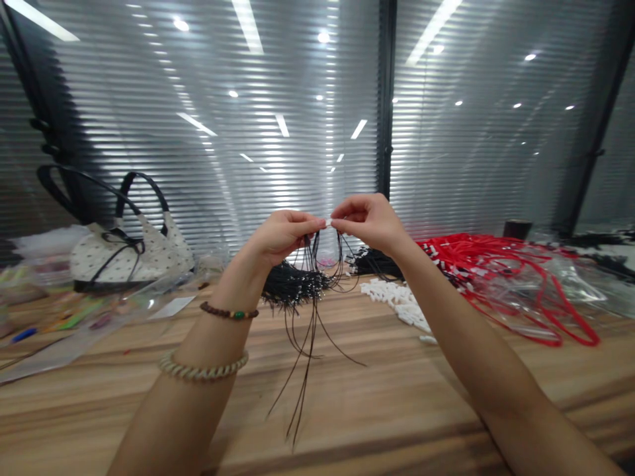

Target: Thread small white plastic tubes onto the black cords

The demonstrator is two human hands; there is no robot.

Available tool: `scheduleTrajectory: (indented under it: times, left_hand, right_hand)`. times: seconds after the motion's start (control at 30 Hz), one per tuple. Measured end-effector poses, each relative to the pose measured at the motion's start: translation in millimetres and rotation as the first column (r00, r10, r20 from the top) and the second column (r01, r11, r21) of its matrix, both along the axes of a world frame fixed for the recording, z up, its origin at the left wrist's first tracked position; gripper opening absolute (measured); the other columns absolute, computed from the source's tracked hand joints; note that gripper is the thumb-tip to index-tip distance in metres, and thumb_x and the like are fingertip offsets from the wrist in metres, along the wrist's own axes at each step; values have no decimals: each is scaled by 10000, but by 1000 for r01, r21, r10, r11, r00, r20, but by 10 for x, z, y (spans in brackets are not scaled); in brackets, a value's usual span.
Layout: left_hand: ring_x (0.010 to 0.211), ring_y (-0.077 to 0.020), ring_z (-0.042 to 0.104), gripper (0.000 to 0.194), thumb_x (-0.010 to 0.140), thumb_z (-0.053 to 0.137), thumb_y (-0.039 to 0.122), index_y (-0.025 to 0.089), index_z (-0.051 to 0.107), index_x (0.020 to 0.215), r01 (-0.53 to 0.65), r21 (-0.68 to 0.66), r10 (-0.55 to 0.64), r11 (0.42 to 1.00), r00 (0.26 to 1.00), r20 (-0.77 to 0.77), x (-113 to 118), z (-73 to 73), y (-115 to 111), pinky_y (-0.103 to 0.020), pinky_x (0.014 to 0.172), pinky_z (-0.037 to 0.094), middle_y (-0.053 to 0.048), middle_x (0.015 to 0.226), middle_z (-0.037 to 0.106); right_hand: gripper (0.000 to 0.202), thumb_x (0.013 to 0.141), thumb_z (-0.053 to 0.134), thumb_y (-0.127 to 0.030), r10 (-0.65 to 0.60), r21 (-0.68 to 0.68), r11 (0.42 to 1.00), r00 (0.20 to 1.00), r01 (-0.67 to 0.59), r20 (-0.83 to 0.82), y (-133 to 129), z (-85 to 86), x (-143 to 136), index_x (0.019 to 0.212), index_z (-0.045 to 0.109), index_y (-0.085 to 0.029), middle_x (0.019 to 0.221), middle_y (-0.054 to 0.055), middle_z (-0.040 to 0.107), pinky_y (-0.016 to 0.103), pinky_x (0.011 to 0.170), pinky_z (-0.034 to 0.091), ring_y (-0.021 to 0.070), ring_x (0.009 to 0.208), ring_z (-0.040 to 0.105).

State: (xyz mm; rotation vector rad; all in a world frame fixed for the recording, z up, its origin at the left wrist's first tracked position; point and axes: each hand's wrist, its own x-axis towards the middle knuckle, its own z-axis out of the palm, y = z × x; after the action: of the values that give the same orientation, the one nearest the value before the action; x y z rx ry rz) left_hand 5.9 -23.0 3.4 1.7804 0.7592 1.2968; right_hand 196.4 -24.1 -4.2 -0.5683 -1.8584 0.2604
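My left hand (285, 235) is closed in a pinch on several thin black cords (313, 311), whose loose ends hang down over the table. My right hand (370, 221) meets it fingertip to fingertip and is pinched too. Between the fingertips shows a small white piece (328, 223); its exact shape is too small to tell. Cord loops also hang just below my right fingers. Behind the hanging cords lies a bundle of black cords with shiny metal ends (295, 284). A pile of small white plastic pieces (397, 301) lies near my right forearm.
Red lanyards (476, 254) and clear plastic bags (536, 297) are heaped at the right. A white dotted handbag (131, 258) with black handles stands at the left, beside plastic packaging and a blue pen (24, 334). The wooden table (397, 410) runs up to a window with blinds.
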Motion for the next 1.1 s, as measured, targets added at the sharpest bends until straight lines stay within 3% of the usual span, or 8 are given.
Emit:
scheduleTrajectory:
  times: [0.17, 0.4, 0.67, 0.87, 1.0, 1.1]
  left_hand:
    - [540, -88, 507, 167, 640, 870, 243, 141, 741, 608, 65, -64, -64, 996, 998, 12, -8, -21, 46, -215, 491, 378, -10, 563, 586]
    - [558, -83, 555, 162, 594, 907, 192, 139, 754, 607, 64, -125, -44, 990, 986, 163, 16, -17, 57, -210, 541, 448, -5, 575, 636]
    - [529, -72, 535, 163, 576, 911, 181, 144, 752, 587, -6, -125, 24, 992, 990, 142, 10, -22, 71, -188, 478, 411, 0, 554, 626]
    - [497, -71, 503, 150, 641, 863, 162, 142, 737, 562, 35, -106, -28, 994, 997, 70, 0, -12, 53, -196, 447, 369, -7, 525, 600]
    - [498, -78, 498, 155, 630, 864, 149, 148, 731, 552, 12, -77, -4, 997, 994, 107, 26, 1, 34, -204, 454, 373, -8, 523, 600]
    - [499, -80, 495, 147, 615, 875, 156, 141, 737, 566, -27, -15, 30, 1000, 979, 201, 66, 2, 36, -208, 456, 367, -6, 515, 595]
  right_hand:
    - [191, 675, 756, -305, 11, -10, 1000, 999, -11, -51, 10, 1, -1, 762, 685, -150, 719, 38, 696, 301, 637, 523, 154, 676, 643]
    - [212, 671, 774, -311, 54, -4, 999, 993, -55, -106, 29, -5, -25, 763, 677, -147, 709, 35, 686, 299, 625, 522, 149, 657, 636]
    - [176, 680, 749, -293, 31, -21, 999, 998, -33, -62, 25, -8, -31, 747, 668, -151, 691, 28, 674, 293, 615, 513, 141, 635, 623]
    - [157, 708, 719, -286, -24, 4, 1000, 999, 24, -30, 58, -26, -40, 763, 656, -153, 697, 33, 670, 305, 641, 518, 150, 648, 628]
    - [163, 720, 696, -266, -136, 91, 986, 990, 138, -24, -5, -21, -69, 812, 630, -148, 794, 46, 673, 300, 633, 501, 139, 641, 610]
    - [164, 730, 678, -231, -304, 269, 911, 950, 312, -71, -143, -11, -127, 860, 636, -140, 895, 59, 660, 291, 639, 465, 123, 645, 562]
